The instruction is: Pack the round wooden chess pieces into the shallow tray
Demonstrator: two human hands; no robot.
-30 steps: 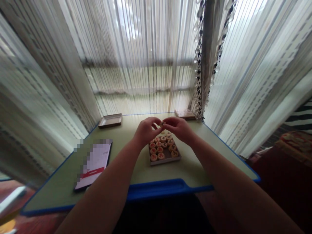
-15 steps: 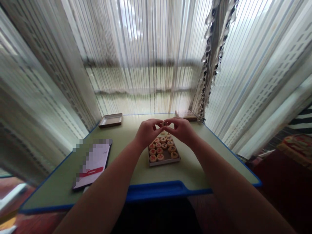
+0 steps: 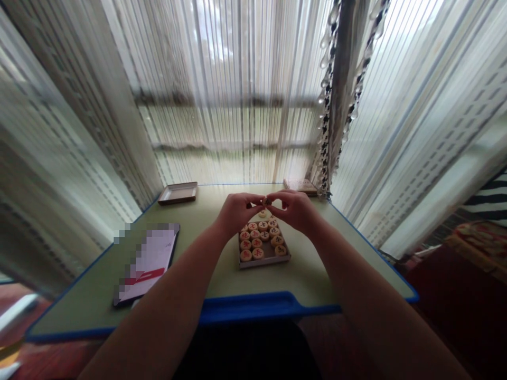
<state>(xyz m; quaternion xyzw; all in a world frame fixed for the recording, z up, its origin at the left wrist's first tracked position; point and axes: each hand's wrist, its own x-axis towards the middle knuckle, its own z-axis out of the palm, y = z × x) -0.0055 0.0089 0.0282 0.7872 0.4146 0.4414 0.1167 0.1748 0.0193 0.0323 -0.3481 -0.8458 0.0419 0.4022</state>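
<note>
A small round wooden chess piece is pinched between the fingertips of my left hand and my right hand, held just above the far end of a shallow box. The box lies on the pale green table and holds several round wooden pieces marked with red or dark characters, laid in rows. Both hands have their fingers curled in a pinch. The far rows of the box are partly hidden behind my hands.
A phone lies at the left of the table. A shallow box lid sits at the far left corner, and a flat wooden item at the far right by the beaded curtain. The table has a blue rim.
Both hands kept the piece pinched between them and stayed above the box; the view shifted slightly, and the piece seems turned a little in the fingertips.
</note>
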